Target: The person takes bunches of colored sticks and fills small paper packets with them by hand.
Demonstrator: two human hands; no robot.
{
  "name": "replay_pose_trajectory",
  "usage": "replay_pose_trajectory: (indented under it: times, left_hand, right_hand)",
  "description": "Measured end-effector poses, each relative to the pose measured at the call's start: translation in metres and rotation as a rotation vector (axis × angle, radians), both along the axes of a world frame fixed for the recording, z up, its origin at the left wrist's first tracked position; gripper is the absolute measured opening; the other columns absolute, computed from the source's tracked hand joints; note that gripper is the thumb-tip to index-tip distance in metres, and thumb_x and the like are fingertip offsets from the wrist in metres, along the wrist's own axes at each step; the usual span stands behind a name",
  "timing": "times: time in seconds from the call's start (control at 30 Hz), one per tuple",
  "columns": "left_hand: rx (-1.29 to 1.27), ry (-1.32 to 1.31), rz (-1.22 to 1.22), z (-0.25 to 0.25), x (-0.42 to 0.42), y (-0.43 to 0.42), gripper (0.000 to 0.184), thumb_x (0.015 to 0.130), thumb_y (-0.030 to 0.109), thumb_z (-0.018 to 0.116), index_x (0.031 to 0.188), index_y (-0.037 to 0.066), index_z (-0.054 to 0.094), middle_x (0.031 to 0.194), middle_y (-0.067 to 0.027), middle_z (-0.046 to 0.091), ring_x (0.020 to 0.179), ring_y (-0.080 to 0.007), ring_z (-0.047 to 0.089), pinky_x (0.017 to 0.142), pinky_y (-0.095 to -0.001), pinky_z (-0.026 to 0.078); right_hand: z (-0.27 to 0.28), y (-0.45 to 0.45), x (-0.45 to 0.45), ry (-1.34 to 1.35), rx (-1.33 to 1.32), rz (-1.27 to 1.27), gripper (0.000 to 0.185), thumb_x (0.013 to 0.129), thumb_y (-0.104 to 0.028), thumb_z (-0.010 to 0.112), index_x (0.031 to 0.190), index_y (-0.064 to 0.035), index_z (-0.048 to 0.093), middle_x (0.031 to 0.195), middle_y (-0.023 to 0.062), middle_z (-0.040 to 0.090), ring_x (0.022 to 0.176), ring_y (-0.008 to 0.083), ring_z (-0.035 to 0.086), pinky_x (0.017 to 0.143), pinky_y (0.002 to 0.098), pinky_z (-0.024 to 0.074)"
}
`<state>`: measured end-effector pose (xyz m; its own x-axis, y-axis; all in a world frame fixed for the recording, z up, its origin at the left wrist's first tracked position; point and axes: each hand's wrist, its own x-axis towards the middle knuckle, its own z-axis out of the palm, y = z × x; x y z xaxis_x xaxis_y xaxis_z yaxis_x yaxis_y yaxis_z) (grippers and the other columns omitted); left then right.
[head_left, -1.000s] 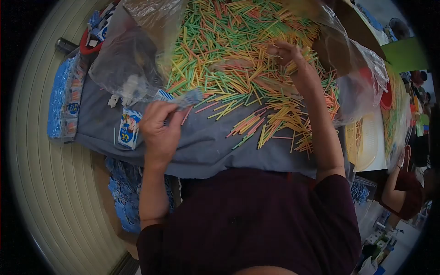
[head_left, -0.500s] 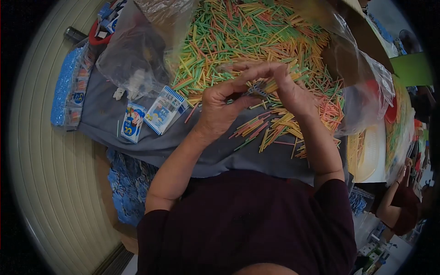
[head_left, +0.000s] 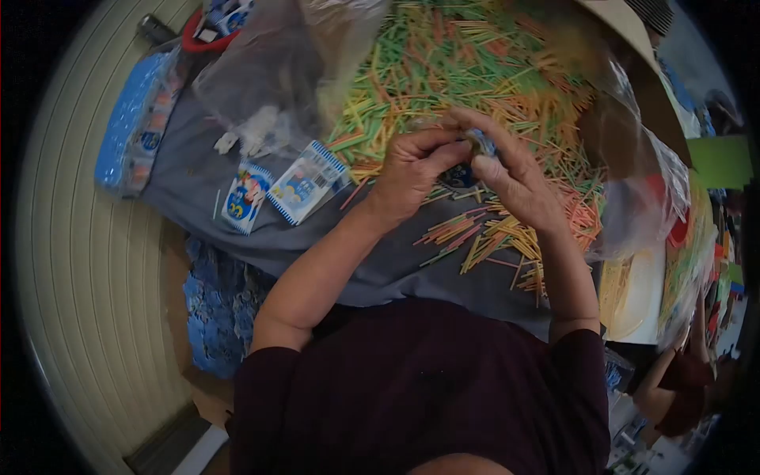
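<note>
A small blue packet (head_left: 457, 177) is between my two hands, above the front edge of the heap of thin coloured sticks (head_left: 419, 71). My left hand (head_left: 408, 170) pinches it from the left with thumb and forefinger. From the other side, my right hand (head_left: 518, 180) curls around its upper end, thumb against it. Fingers cover most of the packet, so I cannot tell what is inside. Below my hands, loose sticks (head_left: 507, 241) lie on the grey cloth (head_left: 372, 253). Two printed packets, one white and blue (head_left: 309, 184), one blue (head_left: 245, 198), lie left of my forearm.
A clear plastic bag (head_left: 253, 79) lies beside the heap at the left. Farther left are a bundle of blue packets (head_left: 131, 127) and a red container (head_left: 194, 36). Cardboard (head_left: 625, 127) and plastic sheeting border the heap's right. Another person's arm (head_left: 653, 388) shows at far right.
The sticks visible in my right hand earlier no longer show there. Both hands have closed in on the packet, which is now turned more upright. The whole view has shifted slightly.
</note>
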<state>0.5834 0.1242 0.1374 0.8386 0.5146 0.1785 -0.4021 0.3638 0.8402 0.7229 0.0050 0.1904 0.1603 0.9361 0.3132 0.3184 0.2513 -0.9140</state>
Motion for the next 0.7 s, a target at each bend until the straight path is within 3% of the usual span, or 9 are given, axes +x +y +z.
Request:
replay_pose_trajectory:
  times: [0.07,0.13,0.27,0.33,0.43,0.5,0.57,0.6,0.7]
  left_hand:
    - [0.075,0.097,0.021,0.002,-0.01,-0.003,0.021,0.097,0.015,0.064,0.104,-0.003,0.071,0.095,-0.0028,0.071,0.087,-0.0077,0.064,0.077,-0.025,0.052]
    - [0.166,0.21,-0.024,0.0,-0.028,0.0,0.025,0.097,0.018,0.065,0.111,-0.003,0.068,0.098,-0.0026,0.071,0.089,-0.006,0.063,0.079,-0.0236,0.052]
    - [0.395,0.053,0.146,-0.008,-0.065,-0.01,0.037,0.084,0.005,0.074,0.119,-0.002,0.063,0.102,-0.0064,0.07,0.092,-0.0115,0.065,0.081,-0.0271,0.052]
    - [0.496,0.194,0.202,-0.005,-0.099,-0.006,0.041,0.085,0.001,0.072,0.124,-0.003,0.059,0.106,-0.0056,0.07,0.098,-0.0124,0.065,0.084,-0.0262,0.054]
    - [0.552,0.362,0.425,0.018,-0.165,0.032,0.039,0.084,-0.004,0.068,0.122,0.0,0.062,0.107,-0.0086,0.071,0.098,-0.0144,0.068,0.084,-0.0287,0.057]
    - [0.373,0.482,0.512,0.034,-0.208,0.067,0.037,0.082,-0.005,0.068,0.118,-0.001,0.064,0.105,-0.0061,0.07,0.092,-0.0115,0.066,0.085,-0.0273,0.054]
    - [0.299,0.501,0.527,0.019,-0.244,0.111,0.039,0.082,-0.005,0.068,0.12,-0.002,0.063,0.106,-0.0064,0.07,0.091,-0.0112,0.066,0.084,-0.0271,0.054]
    - [0.321,0.611,0.453,-0.005,-0.258,0.133,0.041,0.082,-0.004,0.068,0.122,-0.002,0.062,0.107,-0.0072,0.07,0.091,-0.0111,0.066,0.083,-0.0265,0.053]
    - [0.429,0.87,0.403,-0.027,-0.254,0.14,0.047,0.082,-0.002,0.065,0.128,-0.001,0.059,0.112,-0.0114,0.07,0.096,-0.0148,0.066,0.084,-0.0282,0.051]
  right_hand:
    - [-0.003,0.001,-0.02,-0.349,-0.065,-0.114,0.044,0.097,-0.009,0.055,0.14,-0.0065,0.05,0.133,0.0156,0.057,0.12,0.0227,0.057,0.096,0.0375,0.0478]
    - [0.001,0.004,-0.029,-0.324,-0.079,-0.183,0.035,0.092,0.004,0.056,0.126,-0.003,0.061,0.121,0.0158,0.064,0.107,0.0222,0.064,0.087,0.0341,0.0519]
    - [-0.029,0.002,-0.037,-0.163,-0.217,-0.223,0.027,0.09,0.002,0.061,0.115,-0.0008,0.067,0.104,0.0118,0.069,0.092,0.0198,0.069,0.079,0.0301,0.0538]
    - [-0.016,0.011,-0.06,-0.003,-0.194,0.002,0.023,0.087,0.0,0.067,0.11,-0.0003,0.07,0.093,0.0085,0.07,0.085,0.015,0.068,0.071,0.0267,0.0536]
    - [-0.003,0.013,-0.049,-0.122,-0.057,0.029,0.045,0.085,-0.006,0.072,0.129,-0.0066,0.063,0.11,0.0078,0.068,0.086,0.013,0.066,0.069,0.0263,0.0536]
    - [-0.003,0.002,-0.022,-0.277,-0.069,0.018,0.056,0.08,-0.006,0.074,0.134,-0.0093,0.059,0.119,0.0081,0.066,0.095,0.0193,0.066,0.077,0.0314,0.0552]
    - [-0.004,-0.009,-0.014,-0.855,-0.2,0.046,0.059,0.073,-0.007,0.074,0.131,-0.0098,0.061,0.12,0.0098,0.065,0.106,0.0268,0.063,0.092,0.0373,0.0516]
    - [-0.006,-0.015,-0.022,-0.942,-0.274,0.073,0.058,0.069,-0.006,0.07,0.126,-0.0093,0.063,0.126,0.0104,0.062,0.115,0.0297,0.058,0.106,0.0463,0.0404]
    - [-0.021,-0.024,-0.044,-1.255,-0.306,0.215,0.064,0.067,-0.007,0.069,0.131,-0.01,0.06,0.139,0.0105,0.055,0.132,0.0301,0.047,0.113,0.0553,0.0294]
